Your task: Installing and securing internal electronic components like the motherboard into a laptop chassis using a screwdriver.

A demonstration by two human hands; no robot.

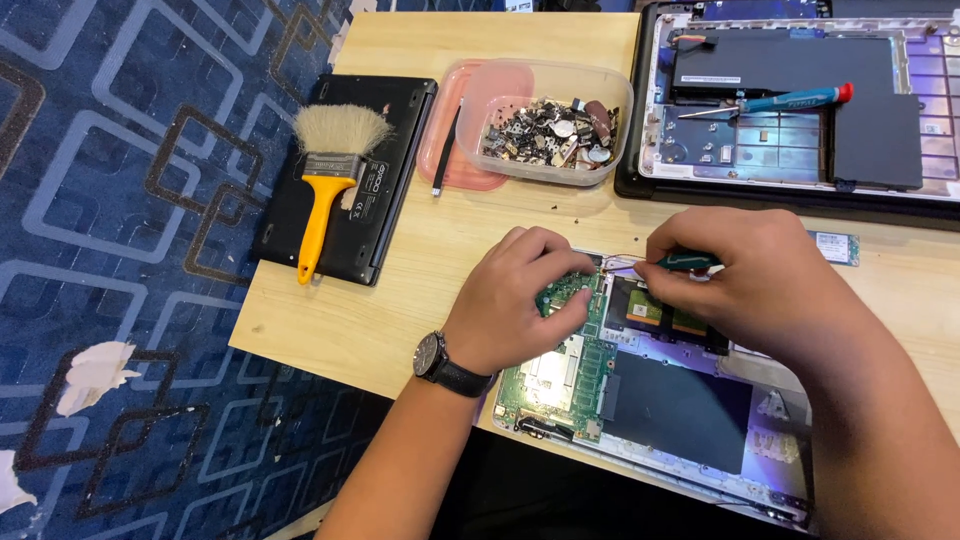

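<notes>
We see the left hand (515, 300), fingers curled, pressing the green circuit board (560, 375) of the opened laptop (690, 410) at the counter's (400, 300) near edge; the right hand (760, 275) pinches a teal-handled screwdriver (685, 262) above it. Far left: clear tub of metal parts (545, 125), pink lid (445, 140) beneath

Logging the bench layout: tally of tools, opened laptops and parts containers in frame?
Screwdrivers: 2, one in the right hand, one on the far laptop
Brushes: 1, yellow-handled brush
Opened laptops: 2, far one and near laptop under the left hand
Containers: 1, clear tub of small parts
Total: 6
</notes>
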